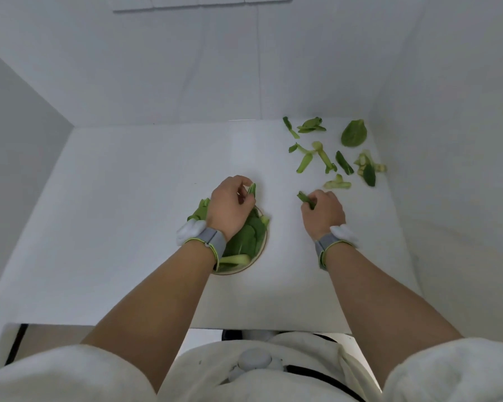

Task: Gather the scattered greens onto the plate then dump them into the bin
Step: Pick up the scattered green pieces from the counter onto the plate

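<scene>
A round plate (262,250) sits mid-table, heaped with green leaves (246,242). My left hand (230,208) hovers over the plate's far side, fingers pinched on a small green leaf piece (252,190). My right hand (323,213) rests on the table to the right of the plate, closed on a green stem piece (304,197) that sticks out to the left. Several scattered greens (323,158) lie at the far right of the table, among them a broad leaf (354,133) near the corner. No bin is in view.
The white table (128,213) is boxed in by white walls at the back (215,68), left and right. Its front edge (186,326) runs just above my lap. Both wrists wear grey bands.
</scene>
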